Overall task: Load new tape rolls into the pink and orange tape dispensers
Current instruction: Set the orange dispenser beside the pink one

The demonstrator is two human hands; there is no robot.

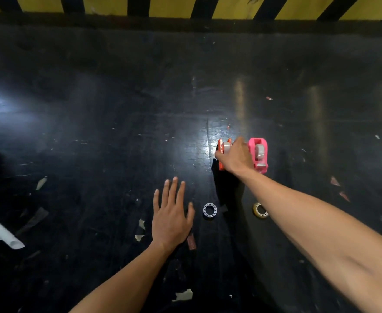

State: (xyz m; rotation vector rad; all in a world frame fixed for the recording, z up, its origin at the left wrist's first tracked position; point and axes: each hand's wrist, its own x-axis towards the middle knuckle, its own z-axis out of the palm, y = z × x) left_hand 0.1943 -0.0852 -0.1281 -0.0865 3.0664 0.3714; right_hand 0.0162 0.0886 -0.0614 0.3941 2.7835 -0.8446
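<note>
Directly under right hand (pixel 236 158): orange dispenser (pixel 223 152).

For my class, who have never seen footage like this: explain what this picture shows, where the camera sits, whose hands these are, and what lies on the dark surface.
There is no machine here. The single picture comes from a camera worn on a person's head, looking forward and down at their bare arms. The right hand reaches out and rests on the orange tape dispenser, apparently gripping it. Just to its right stands the pink tape dispenser; both appear to hold a roll. The left hand is open and flat, holding nothing. Nearer the person, on the scuffed black table, lie a white ring and a yellowish ring, probably spent tape cores. Torn tape scraps lie scattered about.
</note>
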